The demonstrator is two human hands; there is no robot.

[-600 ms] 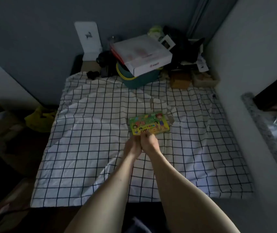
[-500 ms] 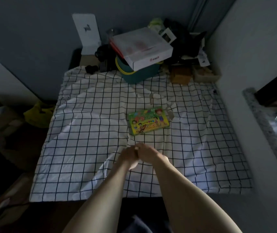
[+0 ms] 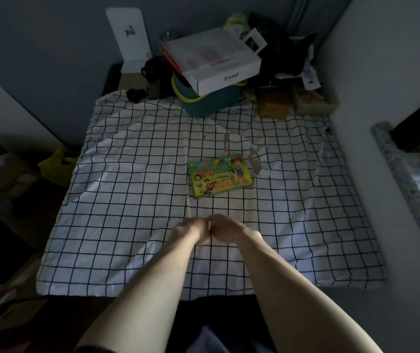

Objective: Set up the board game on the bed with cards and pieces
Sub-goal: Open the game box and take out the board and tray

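Note:
A green and yellow board game box [image 3: 220, 178] with cartoon figures lies flat and closed near the middle of the bed, on a white sheet with a black grid [image 3: 127, 200]. My left hand [image 3: 191, 230] and my right hand [image 3: 226, 229] hover side by side over the sheet, a short way in front of the box and apart from it. Their knuckles touch each other. The fingers point down and away behind the backs of the hands and are blurred, so any grip is hidden.
Torn paper scraps [image 3: 256, 159] lie just behind the box. At the bed's far end a white carton [image 3: 214, 57] rests on a teal bin [image 3: 211, 103], with dark clutter beside it. A stone sill [image 3: 407, 189] runs on the right; a yellow bag [image 3: 56, 166] lies left on the floor.
Both hands left the near edge of the game box and drew back toward me together. The box stays flat on the sheet.

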